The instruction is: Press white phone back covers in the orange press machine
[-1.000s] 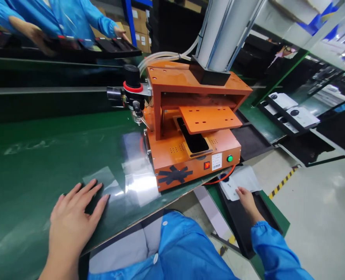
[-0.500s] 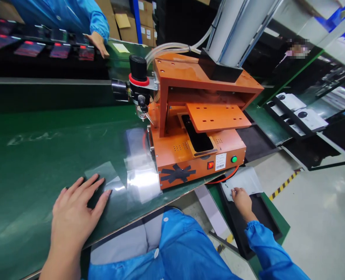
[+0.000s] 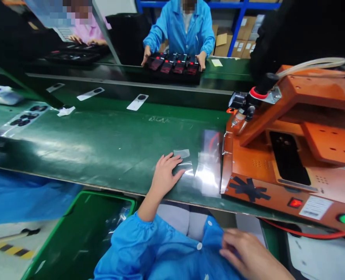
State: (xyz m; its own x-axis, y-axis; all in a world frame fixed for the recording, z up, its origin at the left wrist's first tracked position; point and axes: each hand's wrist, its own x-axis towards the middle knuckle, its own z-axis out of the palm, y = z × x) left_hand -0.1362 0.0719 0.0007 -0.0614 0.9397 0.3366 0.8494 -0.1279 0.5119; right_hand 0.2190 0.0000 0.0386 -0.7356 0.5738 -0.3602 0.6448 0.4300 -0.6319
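Note:
My left hand (image 3: 167, 174) lies on the green bench top (image 3: 117, 144), fingers spread, its fingertips touching small clear film pieces (image 3: 185, 168). Wider clear sheets (image 3: 210, 165) lie between it and the orange press machine (image 3: 248, 171). My right hand (image 3: 245, 247) is over my lap in front of the bench, blurred and partly curled; whether anything is in it I cannot make out. A black phone-shaped panel (image 3: 289, 157) sits in the press's fixture, beneath and left of the raised orange plate (image 3: 336, 142).
A white sheet (image 3: 315, 252) lies low at right, below the press. At lower left stands a green bin (image 3: 81, 233) with clear scraps. White cards (image 3: 138, 102) lie along the bench's far side. Across it, a co-worker in blue (image 3: 187, 31) grips a tray of devices (image 3: 172, 66).
The view has swung left. My right hand has moved from the white sheet to in front of my lap. My left hand remains on the film. The co-worker's two hands now show at the tray.

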